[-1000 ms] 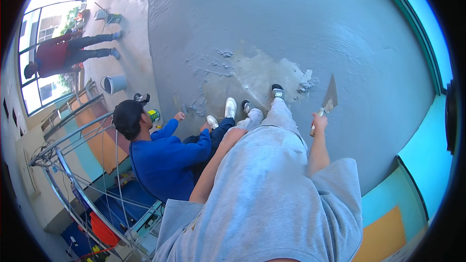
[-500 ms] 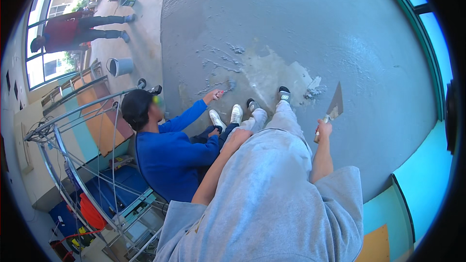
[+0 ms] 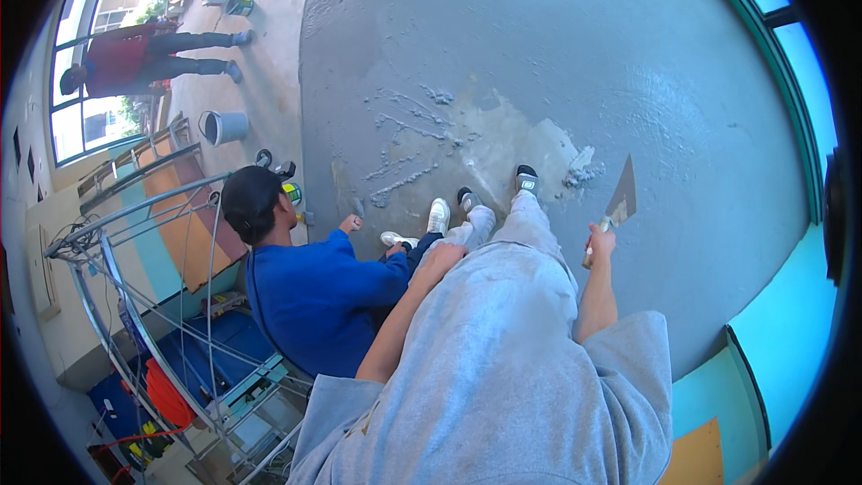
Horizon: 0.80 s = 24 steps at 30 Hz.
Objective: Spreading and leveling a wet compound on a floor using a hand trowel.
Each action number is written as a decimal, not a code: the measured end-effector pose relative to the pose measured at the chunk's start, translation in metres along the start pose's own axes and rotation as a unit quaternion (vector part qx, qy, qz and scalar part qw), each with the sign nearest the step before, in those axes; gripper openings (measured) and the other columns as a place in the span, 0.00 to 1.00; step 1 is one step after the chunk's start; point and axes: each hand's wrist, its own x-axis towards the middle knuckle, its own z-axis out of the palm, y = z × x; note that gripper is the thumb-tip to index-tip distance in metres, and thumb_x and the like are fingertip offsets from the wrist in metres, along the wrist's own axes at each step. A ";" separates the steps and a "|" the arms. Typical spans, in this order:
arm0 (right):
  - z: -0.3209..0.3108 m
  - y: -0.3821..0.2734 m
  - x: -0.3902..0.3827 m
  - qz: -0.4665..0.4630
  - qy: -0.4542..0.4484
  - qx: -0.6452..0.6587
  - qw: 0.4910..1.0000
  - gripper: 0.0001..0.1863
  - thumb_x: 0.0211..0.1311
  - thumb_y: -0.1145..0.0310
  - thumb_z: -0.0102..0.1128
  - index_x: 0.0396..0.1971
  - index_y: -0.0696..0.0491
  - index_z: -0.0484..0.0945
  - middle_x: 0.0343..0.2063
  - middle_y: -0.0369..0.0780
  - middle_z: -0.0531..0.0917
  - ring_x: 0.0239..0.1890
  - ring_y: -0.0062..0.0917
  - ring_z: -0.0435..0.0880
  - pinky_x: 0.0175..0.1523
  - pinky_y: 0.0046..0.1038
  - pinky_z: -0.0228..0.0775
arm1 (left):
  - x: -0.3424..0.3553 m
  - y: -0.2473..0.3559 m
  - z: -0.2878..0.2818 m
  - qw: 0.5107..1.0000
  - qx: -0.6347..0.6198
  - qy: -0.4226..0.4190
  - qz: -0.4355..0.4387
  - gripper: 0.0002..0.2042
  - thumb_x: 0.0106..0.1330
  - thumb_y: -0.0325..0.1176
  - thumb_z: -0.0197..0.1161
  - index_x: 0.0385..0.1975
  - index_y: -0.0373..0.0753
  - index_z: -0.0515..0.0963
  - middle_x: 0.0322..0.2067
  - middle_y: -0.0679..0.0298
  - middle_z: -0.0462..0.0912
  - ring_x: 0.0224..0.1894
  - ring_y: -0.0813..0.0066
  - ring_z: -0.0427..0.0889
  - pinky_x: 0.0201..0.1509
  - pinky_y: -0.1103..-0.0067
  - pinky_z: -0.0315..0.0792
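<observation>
My right hand (image 3: 600,243) is closed around the handle of a pointed trowel (image 3: 623,196), its triangular blade aimed away from me above the grey floor. Across my grey-clad thigh lies my left hand (image 3: 443,259), fingers resting on the cloth and holding nothing visible. Ahead of my feet is a paler, thinly coated patch (image 3: 494,144) in the wet grey mortar (image 3: 431,27), which spreads over most of the floor. Ridges of mortar mark its left side. A rough lump of mortar (image 3: 582,172) sits between my feet and the trowel.
Close on my left crouches a co-worker in blue (image 3: 314,283), one hand (image 3: 352,224) near the floor. Behind them stands a metal frame (image 3: 117,269). Farther left are a grey bucket (image 3: 230,127) and a person in red (image 3: 117,61). A teal wall (image 3: 781,305) borders the right.
The co-worker's outstretched arm has drawn back toward their body, and fresh ridges show in the mortar there. One of their shoes has shifted. My hands and the trowel have barely moved.
</observation>
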 end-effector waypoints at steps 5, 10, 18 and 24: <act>0.001 0.005 0.002 0.011 0.006 0.001 1.000 0.13 0.46 0.67 0.62 0.24 0.62 0.72 0.12 0.40 0.74 0.11 0.25 0.73 0.14 0.29 0.65 | 0.002 -0.004 0.006 1.000 0.007 -0.002 0.005 0.10 0.55 0.35 0.50 0.30 0.42 0.78 0.30 0.52 0.80 0.36 0.54 0.78 0.39 0.64 0.70; 0.005 -0.006 -0.006 0.007 -0.003 0.006 1.000 0.12 0.46 0.68 0.62 0.21 0.60 0.71 0.12 0.39 0.73 0.10 0.24 0.73 0.14 0.28 0.64 | -0.001 -0.005 0.013 1.000 -0.007 0.006 -0.016 0.10 0.55 0.36 0.50 0.31 0.43 0.78 0.30 0.52 0.80 0.36 0.55 0.79 0.39 0.64 0.70; -0.001 -0.004 0.001 -0.006 0.000 -0.005 1.000 0.12 0.47 0.68 0.62 0.20 0.60 0.70 0.12 0.39 0.73 0.11 0.24 0.73 0.14 0.28 0.66 | -0.001 0.003 0.015 0.999 -0.027 0.000 -0.029 0.11 0.55 0.36 0.50 0.32 0.43 0.78 0.30 0.53 0.80 0.37 0.55 0.79 0.40 0.64 0.70; 0.001 -0.008 0.002 -0.006 -0.013 -0.015 1.000 0.12 0.47 0.68 0.61 0.26 0.62 0.72 0.13 0.40 0.74 0.11 0.25 0.74 0.15 0.29 0.66 | -0.003 -0.001 0.017 0.999 -0.008 -0.016 -0.037 0.11 0.56 0.37 0.50 0.33 0.45 0.79 0.30 0.54 0.80 0.37 0.57 0.79 0.40 0.64 0.70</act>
